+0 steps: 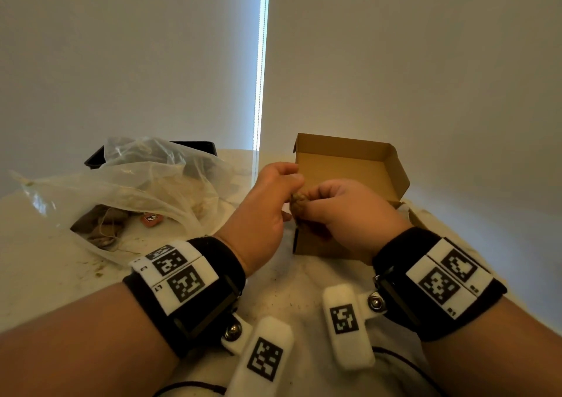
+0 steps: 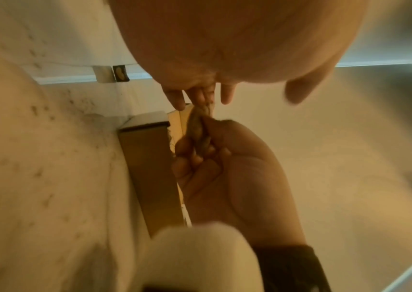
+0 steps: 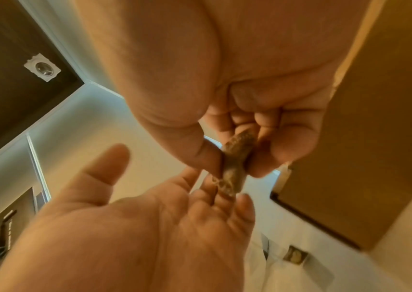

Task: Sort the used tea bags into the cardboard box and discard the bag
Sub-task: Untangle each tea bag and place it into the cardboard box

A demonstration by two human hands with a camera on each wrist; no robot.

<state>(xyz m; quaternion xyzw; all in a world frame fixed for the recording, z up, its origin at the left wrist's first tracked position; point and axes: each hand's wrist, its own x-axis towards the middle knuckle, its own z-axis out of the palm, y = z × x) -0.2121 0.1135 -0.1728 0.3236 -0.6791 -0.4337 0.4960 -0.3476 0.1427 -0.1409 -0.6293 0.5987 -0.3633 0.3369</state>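
Far left on the pale, speckled counter (image 1: 45, 275): a crumpled clear plastic bag (image 1: 127, 190), mouth toward the near side, brown used tea bags (image 1: 100, 226) with strings and one orange paper tag (image 1: 151, 218) left inside. Behind it, a flat black tray-like thing (image 1: 194, 149), mostly covered by the plastic, kind not made out.

Centre: left hand (image 1: 264, 211) reached rightward, fingers largely straight in the right wrist view, fingertips (image 3: 225, 195) touching the lower end of one damp, wrinkled brown tea bag (image 1: 299, 202); whether pinching or merely touching, not certain. Right hand (image 1: 349, 214) pinched that same tea bag between thumb and forefinger, remaining fingers curled in, held just above the near-left edge of the box.

Right: open brown cardboard box (image 1: 365, 165), lid flap raised at the far side. Inner floor looked bare where visible, near part blocked by the hands, so any tea bags already dropped there not told.

Judged early in the sorting: one tea bag in transfer, several left in the bag, bag not yet discarded.

Hidden or unclear: number of tea bags in the plastic, blurred wrist views, and a small dark-patterned square on the counter near the box (image 3: 295, 254), not identified.
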